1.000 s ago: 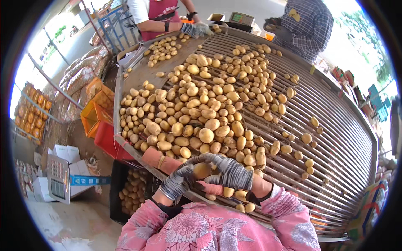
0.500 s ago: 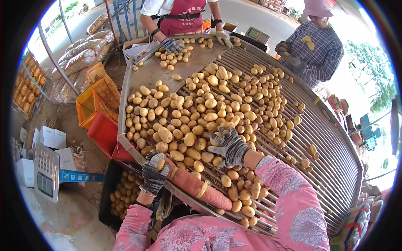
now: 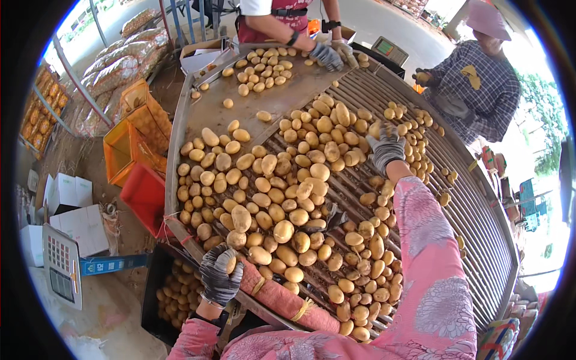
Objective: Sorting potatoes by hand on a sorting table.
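Note:
Potatoes [image 3: 283, 231] lie heaped over a sorting table made of a flat metal sheet [image 3: 225, 123] and a slatted rack [image 3: 474, 264]. My left hand [image 3: 221, 277], in a grey striped glove, is closed round a potato [image 3: 231, 264] at the near left edge, above a black crate [image 3: 154, 300] with potatoes in it. My right hand [image 3: 387, 149], gloved alike, reaches far across the rack. Its fingers are spread over the potatoes at the far side of the heap, touching some. A dark scrap [image 3: 336, 216] lies among the potatoes mid-table.
A red cloth roll [image 3: 288, 297] tied with straw pads the near edge. Left stand a red crate [image 3: 144, 195], orange crates [image 3: 123, 153], a scale [image 3: 62, 264] and white boxes [image 3: 81, 228]. Two people work opposite: one in an apron [image 3: 288, 21], one in a checked shirt [image 3: 480, 84].
My right hand has moved away from me and right across the rack, and potatoes there have shifted. The left hand keeps its potato. The aproned person's gloved hands have come together.

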Demonstrator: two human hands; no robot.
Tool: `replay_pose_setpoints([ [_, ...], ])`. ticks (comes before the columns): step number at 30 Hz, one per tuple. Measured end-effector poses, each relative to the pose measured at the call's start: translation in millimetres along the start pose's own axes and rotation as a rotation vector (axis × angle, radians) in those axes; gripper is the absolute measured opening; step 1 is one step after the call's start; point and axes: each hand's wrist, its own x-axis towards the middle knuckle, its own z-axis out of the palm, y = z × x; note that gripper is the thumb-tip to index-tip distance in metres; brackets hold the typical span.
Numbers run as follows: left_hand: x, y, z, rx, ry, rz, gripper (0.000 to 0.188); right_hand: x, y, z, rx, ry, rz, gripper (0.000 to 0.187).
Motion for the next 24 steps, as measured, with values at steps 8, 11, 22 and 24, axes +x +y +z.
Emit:
replay_pose_setpoints([
  [8, 7.1, 3.0, -6.6, 0.064, -0.029, 0.010, 0.036, -147.3, -132.4, 33.2, 0.394, 0.436, -1.167, 0.068],
  [11, 3.9, 0.4, -7.4, 0.055, -0.034, 0.000, 0.037, -98.0, -115.8, 47.9, 0.632, 0.520, -1.201, 0.067],
  [22, 2.8, 2.7, -6.0, 0.028, 0.004, 0.013, 0.035, -57.3, -61.3, 1.5, 0.238, 0.300, -0.273, 0.045],
  [24, -1.0, -0.8, -9.1, 0.044, 0.001, -0.012, 0.035, -93.2, -109.8, -15.4, 0.309, 0.279, -0.639, 0.039],
])
